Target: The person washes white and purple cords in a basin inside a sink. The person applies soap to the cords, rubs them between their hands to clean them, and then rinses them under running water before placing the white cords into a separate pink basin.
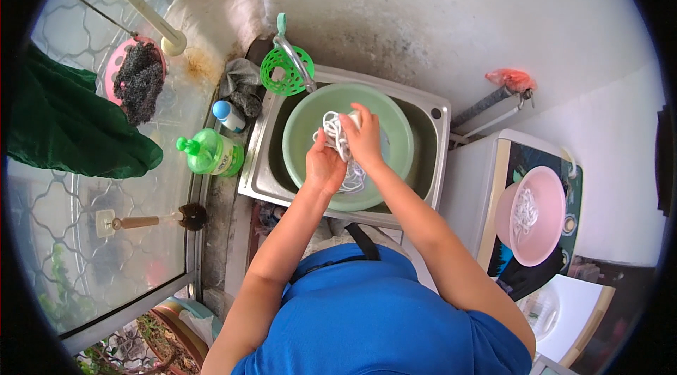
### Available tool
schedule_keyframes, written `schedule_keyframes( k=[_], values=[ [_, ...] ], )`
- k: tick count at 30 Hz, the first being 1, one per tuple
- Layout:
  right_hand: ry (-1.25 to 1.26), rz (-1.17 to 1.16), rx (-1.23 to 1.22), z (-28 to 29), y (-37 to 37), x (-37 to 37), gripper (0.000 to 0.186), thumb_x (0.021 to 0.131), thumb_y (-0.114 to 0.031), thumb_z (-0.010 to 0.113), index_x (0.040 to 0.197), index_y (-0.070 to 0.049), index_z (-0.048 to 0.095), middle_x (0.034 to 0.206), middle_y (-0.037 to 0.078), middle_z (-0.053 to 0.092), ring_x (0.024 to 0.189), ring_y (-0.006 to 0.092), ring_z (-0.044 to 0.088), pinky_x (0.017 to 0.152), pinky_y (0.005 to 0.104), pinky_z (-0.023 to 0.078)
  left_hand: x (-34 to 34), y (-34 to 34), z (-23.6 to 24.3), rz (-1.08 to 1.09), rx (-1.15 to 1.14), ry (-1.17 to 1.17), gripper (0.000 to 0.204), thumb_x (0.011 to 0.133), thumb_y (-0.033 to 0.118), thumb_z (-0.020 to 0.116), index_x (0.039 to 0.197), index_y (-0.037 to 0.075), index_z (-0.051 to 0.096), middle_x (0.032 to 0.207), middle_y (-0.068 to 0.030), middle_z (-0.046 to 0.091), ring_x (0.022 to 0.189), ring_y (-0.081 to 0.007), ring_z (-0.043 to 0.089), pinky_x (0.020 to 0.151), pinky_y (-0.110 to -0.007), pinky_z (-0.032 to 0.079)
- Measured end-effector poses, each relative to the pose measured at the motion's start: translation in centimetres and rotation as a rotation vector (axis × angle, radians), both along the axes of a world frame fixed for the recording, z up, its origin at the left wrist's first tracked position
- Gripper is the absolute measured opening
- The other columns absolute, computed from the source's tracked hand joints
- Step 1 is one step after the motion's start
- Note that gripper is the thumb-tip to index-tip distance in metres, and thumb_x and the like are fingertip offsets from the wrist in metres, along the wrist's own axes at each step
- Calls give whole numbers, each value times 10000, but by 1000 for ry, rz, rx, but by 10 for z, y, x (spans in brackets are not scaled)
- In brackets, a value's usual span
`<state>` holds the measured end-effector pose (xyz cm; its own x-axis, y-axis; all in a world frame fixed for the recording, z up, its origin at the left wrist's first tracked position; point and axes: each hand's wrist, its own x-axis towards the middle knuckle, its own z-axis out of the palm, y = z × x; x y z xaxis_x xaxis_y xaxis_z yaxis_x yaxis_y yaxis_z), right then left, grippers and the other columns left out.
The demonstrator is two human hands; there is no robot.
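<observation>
Over a green basin [296, 149], which sits in a steel sink [431, 124], I hold a tangled bundle of white cords [333, 134]. My left hand [324, 164] is curled under the bundle's left side, and my right hand [362, 140] grips it from the right. More pale, looped cord hangs below my fingers into the basin. A metal faucet [302, 67] with a green perforated strainer [273, 71] stands at the back left of the sink.
Left are a green bottle [210, 155], blue-capped container [229, 117], dark cloth [238, 87], wall-hung brush [185, 215] and green cloth [81, 128]. Right, a pink basin [546, 237] with white cords sits on a white appliance [467, 191], near pipes [480, 104].
</observation>
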<state>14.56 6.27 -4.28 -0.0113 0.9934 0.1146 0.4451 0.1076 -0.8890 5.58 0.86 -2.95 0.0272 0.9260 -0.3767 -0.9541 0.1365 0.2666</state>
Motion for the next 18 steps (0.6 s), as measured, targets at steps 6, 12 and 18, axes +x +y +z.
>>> schedule_keyframes(
  k=[6, 12, 18],
  values=[
    [1205, -62, -524, 0, -18, 36, 512, 853, -545, 476, 1205, -172, 481, 960, 51, 544, 865, 207, 529, 791, 387, 442, -10, 9, -4, 82, -71, -162, 384, 940, 327, 340, 1085, 43, 555, 1030, -102, 621, 1020, -275, 553, 927, -460, 413],
    [1422, -98, -982, -26, -48, 61, 575, 825, -629, 440, 1199, -192, 462, 1001, 72, 553, 921, 252, 542, 797, 519, 424, -10, 15, 11, 85, -66, -323, 278, 904, 294, 415, 882, 74, 583, 695, -53, 587, 700, -235, 581, 697, -415, 499],
    [1581, 119, -1003, -19, -35, 31, 609, 839, -600, 437, 1242, -143, 432, 1082, 107, 548, 962, 291, 564, 809, 497, 467, -13, 12, -35, -65, -52, -194, 267, 879, 281, 443, 879, 56, 586, 646, -37, 523, 625, -225, 528, 684, -383, 501]
  ],
)
